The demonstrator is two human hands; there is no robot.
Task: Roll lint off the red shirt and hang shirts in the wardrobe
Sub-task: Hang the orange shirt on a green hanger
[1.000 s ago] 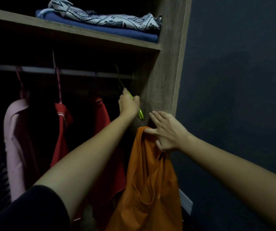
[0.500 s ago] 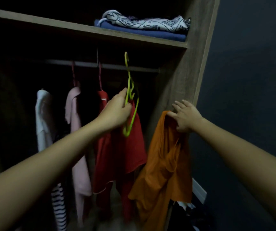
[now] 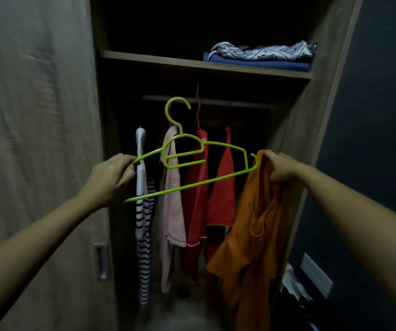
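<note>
Facing the open wardrobe (image 3: pixel 295 130), a person holds hanger and shirt side by side below its rail.
Green hanger (image 3: pixel 199 163), long axis slanting left-right, pinched at its left tip by the left hand (image 3: pixel 111 177); right hand (image 3: pixel 281 169) fisted on the orange shirt (image 3: pixel 254 235), whose gathered edge touches the hanger's right hook.

Dim light. A wood-grain sliding door (image 3: pixel 37 139) fills nine o'clock; a dark blue wall (image 3: pixel 381 115) with a pale wall plate (image 3: pixel 316 274) stands at three.
</note>
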